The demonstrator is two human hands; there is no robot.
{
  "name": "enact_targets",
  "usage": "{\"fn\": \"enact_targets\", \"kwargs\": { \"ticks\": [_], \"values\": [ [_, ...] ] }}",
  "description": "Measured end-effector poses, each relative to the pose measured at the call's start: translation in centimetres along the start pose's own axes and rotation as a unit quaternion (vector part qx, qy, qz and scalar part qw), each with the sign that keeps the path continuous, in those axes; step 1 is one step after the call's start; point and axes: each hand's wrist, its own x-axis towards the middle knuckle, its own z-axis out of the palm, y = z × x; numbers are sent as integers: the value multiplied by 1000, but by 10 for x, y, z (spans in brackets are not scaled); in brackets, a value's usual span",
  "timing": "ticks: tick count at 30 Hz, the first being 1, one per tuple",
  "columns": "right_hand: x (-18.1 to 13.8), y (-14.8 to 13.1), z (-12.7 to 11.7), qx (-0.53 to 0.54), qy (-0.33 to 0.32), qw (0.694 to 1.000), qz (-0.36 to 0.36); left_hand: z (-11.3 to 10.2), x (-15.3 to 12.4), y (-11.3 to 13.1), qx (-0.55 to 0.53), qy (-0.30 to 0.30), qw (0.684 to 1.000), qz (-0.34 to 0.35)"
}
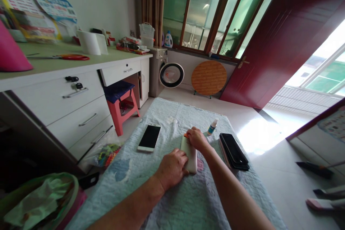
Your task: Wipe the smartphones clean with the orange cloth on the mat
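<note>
A pale phone [192, 160] lies on the light blue quilted cloth [172, 109], its plain light side up. My left hand [172, 167] grips its left edge, with the fingers curled over the side and the thumb near the lower end. At the far end of the same phone, my right hand [196, 138] has its fingers bent around a small orange thing [185, 135], pressed to the surface; most of it is hidden. To the left rests a white phone [150, 138] with a dark screen. A small spray bottle [212, 127] with a blue label stands beyond my right hand.
Black phones [234, 151] lie stacked at the cloth's right side. A red stool [124, 107] and a white desk [78, 97] stand on the left, with a waste bin [72, 194] nearer. Behind are a washing machine with its door [171, 75] ajar and a round wooden tabletop [209, 78].
</note>
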Motion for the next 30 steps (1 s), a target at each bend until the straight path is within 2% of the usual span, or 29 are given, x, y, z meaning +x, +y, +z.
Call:
{"fn": "enact_targets", "kwargs": {
  "ticks": [6, 12, 18, 25, 30],
  "values": [
    [-20, 18, 1, 5, 40, 997, 68, 1, 0, 0, 4, 10, 1000, 7],
    [-31, 9, 2, 8, 68, 992, 110, 1, 0, -1, -1, 10, 1000, 8],
    [-68, -10, -4, 44, 63, 993, 95, 2, 0, -1, -13, 11, 1000, 7],
    [-122, -32, -8, 77, 26, 995, 62, 4, 1, -2, -9, 2, 1000, 6],
    [-128, -31, -10, 81, 9, 996, 35, 3, 1, -2, 1, -4, 1000, 8]
  ]
}}
